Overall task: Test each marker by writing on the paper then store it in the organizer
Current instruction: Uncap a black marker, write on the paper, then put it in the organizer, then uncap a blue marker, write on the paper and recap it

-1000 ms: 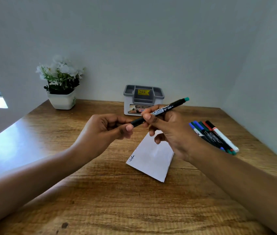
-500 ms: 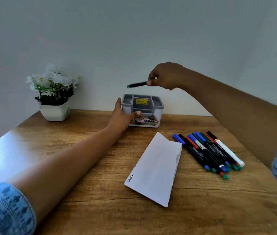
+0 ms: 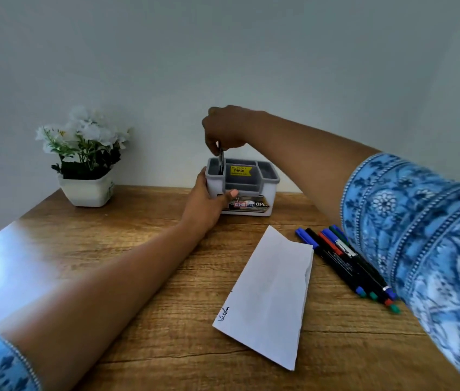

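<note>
One white sheet of paper [image 3: 268, 300] lies on the wooden desk [image 3: 110, 249] nearest the viewer, well in front of the organizer [image 3: 268, 197]. A short scrawl of handwriting sits at its near left corner. Several loose markers [image 3: 344, 263] lie side by side just right of the paper, in front and to the right of the organizer. Blue, red and green caps show among them, and a patterned blue sleeve [image 3: 420, 235] hides part of the bunch.

The left grip [image 3: 206, 204] is wrapped around the organizer's front left corner, with the thumb across the front wall and the fingers at the left side, holding it on the desk. The organizer is a white box with a grey compartmented insert and a yellow price sticker inside.

Directly above its left compartment, the right grip [image 3: 226, 128] pinches a dark marker [image 3: 220, 160] upright by its top. The marker's lower end is down inside that compartment.

Left of the organizer, well apart from it and close to the wall, stands a white pot of white flowers [image 3: 86, 190].
</note>
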Demonstrator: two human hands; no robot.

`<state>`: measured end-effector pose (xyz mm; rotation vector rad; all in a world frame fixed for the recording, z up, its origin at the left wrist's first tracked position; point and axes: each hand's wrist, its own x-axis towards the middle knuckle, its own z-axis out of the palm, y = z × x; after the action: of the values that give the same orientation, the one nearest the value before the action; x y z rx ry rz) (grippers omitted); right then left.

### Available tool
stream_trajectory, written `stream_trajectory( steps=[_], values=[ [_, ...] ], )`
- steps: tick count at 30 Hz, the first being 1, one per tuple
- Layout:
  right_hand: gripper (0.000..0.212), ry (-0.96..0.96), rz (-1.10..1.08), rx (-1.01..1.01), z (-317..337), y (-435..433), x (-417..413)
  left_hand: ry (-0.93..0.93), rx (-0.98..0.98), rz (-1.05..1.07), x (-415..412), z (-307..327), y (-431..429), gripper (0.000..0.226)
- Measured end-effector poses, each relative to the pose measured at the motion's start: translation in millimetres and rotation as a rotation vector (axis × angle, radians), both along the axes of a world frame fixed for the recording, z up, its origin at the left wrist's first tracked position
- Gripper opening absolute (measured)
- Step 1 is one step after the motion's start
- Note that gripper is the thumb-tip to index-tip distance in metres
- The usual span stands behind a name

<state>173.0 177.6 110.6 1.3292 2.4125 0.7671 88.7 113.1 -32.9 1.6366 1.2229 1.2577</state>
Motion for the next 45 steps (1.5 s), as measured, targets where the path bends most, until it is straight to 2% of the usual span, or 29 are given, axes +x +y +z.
stream_trajectory(
  steps=[4,10,17,22,26,29,31,33,36,40,43,45],
  values=[
    [0.027,-0.016,0.106,-0.014,-15.9,12.4,-0.9,0.016,-0.014,0.008,0.9,0.2,0.5,0.073],
    [0.028,0.344,0.138,0.047,-11.3,-7.5,27.3,0.014,-0.022,-0.003,0.0,0.1,-0.5,0.072],
    [0.016,0.606,-0.059,0.051,-21.5,-114.4,62.4,-0.016,-0.044,-0.024,-2.8,3.7,-8.6,0.07],
    [0.013,0.601,-0.346,0.062,-57.1,-189.2,97.3,0.075,-0.173,0.028,-14.0,4.6,-23.1,0.083],
    [0.015,0.548,-0.521,0.043,-73.1,-215.5,114.3,0.153,-0.173,0.047,-34.6,0.6,-57.7,0.078],
    [0.016,0.505,-0.567,0.002,-81.2,-226.7,116.3,0.268,-0.142,-0.043,-53.8,-1.5,-91.5,0.067],
    [0.019,0.489,-0.588,-0.017,-85.6,-227.4,116.9,0.384,-0.124,-0.232,-68.3,-0.5,-110.8,0.065],
    [0.019,0.516,-0.616,-0.04,-90.7,-226.1,117.9,0.499,-0.102,-0.451,-80.2,1.5,-127.8,0.072],
    [0.019,0.538,-0.645,-0.034,-98.3,-225.1,117.5,0.664,0.003,-0.614,-87.4,1.1,-137.1,0.07],
    [0.019,0.518,-0.649,0.008,-105.4,-222.4,114.8,0.759,0.039,-0.667,-84.4,3.8,-140.7,0.063],
    [0.02,0.561,-0.65,0.024,-101.2,-225.1,113.5,0.69,0.057,-0.624,-86.1,3.0,-140.7,0.067],
    [0.024,0.613,-0.606,0.109,-90.3,-230.9,112.5,0.662,0.083,-0.559,-85.0,2.9,-140.6,0.064]
  ],
)
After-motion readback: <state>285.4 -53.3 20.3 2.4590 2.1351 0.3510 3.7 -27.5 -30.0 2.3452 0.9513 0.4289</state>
